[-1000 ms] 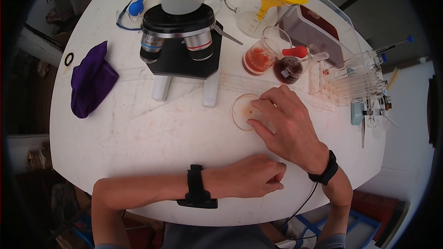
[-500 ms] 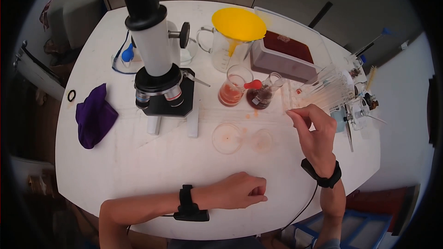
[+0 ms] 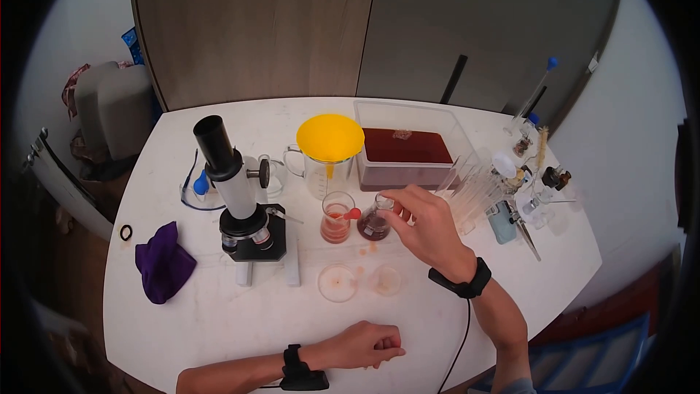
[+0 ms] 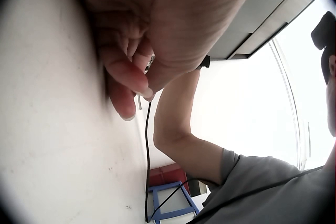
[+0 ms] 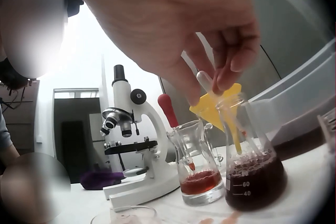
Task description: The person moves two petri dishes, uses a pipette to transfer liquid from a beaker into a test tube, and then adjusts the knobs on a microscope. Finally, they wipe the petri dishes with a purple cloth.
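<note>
My right hand (image 3: 432, 228) is over the mouth of a conical flask (image 5: 257, 182) of dark red liquid. Its thumb and fingers are around the whitish bulb of a dropper (image 5: 205, 81) that stands in the flask. Just left of it, a small beaker (image 5: 202, 182) holds lighter red liquid and a red-bulbed dropper (image 5: 167, 109). Two shallow glass dishes, the left dish (image 3: 337, 283) and the right dish (image 3: 385, 280), lie in front of the glassware. Near the table's front edge my left hand (image 3: 362, 345) rests with fingers loosely curled, holding nothing.
A microscope (image 3: 244, 211) stands left of the beaker, with a purple cloth (image 3: 165, 263) beyond it. Behind are a glass jug (image 3: 315, 175) with a yellow funnel (image 3: 329, 137) and a plastic tub (image 3: 408, 175). Test tubes (image 3: 474, 190) crowd the right side.
My right hand has left the dish, swung right, then moved forward and left to the flask. The head view has tilted up. My left hand stays resting on the table.
</note>
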A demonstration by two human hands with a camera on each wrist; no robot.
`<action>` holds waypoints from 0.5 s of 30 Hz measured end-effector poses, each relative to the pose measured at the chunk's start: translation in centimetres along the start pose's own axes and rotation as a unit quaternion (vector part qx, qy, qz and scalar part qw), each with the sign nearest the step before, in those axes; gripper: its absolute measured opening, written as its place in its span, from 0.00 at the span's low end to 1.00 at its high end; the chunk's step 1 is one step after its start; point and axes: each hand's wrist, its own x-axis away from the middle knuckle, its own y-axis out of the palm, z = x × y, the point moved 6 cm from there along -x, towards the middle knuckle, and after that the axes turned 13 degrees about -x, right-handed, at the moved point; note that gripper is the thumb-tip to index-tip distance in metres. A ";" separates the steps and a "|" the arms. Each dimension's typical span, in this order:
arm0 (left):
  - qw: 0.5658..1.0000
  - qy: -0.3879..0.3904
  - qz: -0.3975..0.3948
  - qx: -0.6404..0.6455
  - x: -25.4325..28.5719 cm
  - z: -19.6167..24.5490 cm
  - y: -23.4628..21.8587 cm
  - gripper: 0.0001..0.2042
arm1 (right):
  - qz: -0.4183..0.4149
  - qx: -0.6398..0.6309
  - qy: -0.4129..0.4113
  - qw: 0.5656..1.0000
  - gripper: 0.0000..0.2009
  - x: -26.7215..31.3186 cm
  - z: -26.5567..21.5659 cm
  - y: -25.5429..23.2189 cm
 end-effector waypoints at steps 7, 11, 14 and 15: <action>1.000 0.011 -0.001 0.001 0.0 -0.2 0.0 0.12 | 0.094 -0.088 0.066 0.990 0.08 -0.2 -0.4 -3.4; 1.000 0.014 0.002 0.005 -0.1 -0.3 0.1 0.11 | 0.129 -0.217 0.137 0.958 0.08 0.7 0.4 -5.3; 1.000 0.009 0.006 0.017 -0.1 -0.3 0.1 0.11 | 0.139 -0.272 0.152 0.940 0.08 1.5 1.0 -6.0; 1.000 0.009 0.007 0.013 -0.1 -0.3 0.1 0.11 | 0.139 -0.291 0.174 0.930 0.09 1.7 1.0 -6.1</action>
